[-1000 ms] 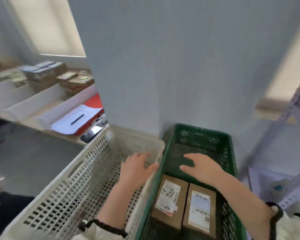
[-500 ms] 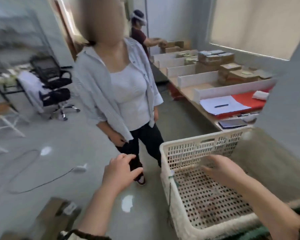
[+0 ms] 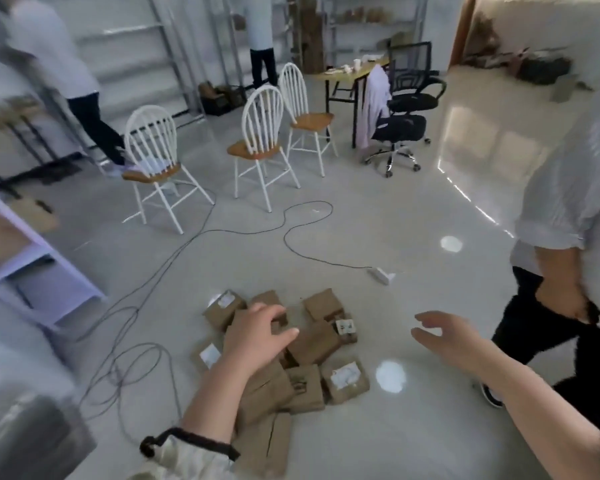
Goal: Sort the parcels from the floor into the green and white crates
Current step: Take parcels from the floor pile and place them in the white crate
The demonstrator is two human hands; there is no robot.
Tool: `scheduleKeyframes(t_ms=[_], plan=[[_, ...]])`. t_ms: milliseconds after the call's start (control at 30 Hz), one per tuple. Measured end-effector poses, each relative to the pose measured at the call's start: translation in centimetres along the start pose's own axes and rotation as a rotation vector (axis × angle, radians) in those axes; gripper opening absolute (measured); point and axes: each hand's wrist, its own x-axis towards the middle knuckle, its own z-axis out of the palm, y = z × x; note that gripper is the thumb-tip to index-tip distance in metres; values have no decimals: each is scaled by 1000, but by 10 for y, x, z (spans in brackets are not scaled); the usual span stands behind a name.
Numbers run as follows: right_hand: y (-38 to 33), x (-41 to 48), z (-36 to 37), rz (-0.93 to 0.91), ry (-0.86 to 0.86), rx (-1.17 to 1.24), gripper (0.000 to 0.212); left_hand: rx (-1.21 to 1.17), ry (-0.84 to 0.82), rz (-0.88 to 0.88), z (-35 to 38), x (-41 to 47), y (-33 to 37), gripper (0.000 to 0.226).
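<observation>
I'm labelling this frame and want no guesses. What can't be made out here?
Head view, blur and small size: print on the parcel labels is unreadable.
Head view: the left hand and forearm hide part of the parcel pile, so no count.
Head view: whether that hand touches a parcel is unclear.
Outside the frame: the green and white crates.
Cut by the right edge: the bystander.

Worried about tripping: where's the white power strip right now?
Head view: the power strip lies on the floor right of centre, beyond the parcel pile, at the end of a black cable.
</observation>
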Motion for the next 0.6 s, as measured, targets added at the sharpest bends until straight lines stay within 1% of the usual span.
scheduleKeyframes(t_ms=[167, 367, 467, 533, 600], plan=[[-50, 79, 42, -72, -152, -48, 43, -38, -17, -196, -1, 24, -68, 54], [-76, 195, 87, -96, -316, -183, 36, -37, -92, -309, 34, 100, -108, 52], [-81, 266, 124, -74, -350, -202, 36, -73, -127, -333, 71, 162, -127, 51], [-80, 309, 159, -37, -389, -213, 36, -78, -196, -331, 108, 206, -142, 55], [-69, 355, 205, -7, -402, -173, 37, -87, -257, -302, 154, 250, -163, 56]])
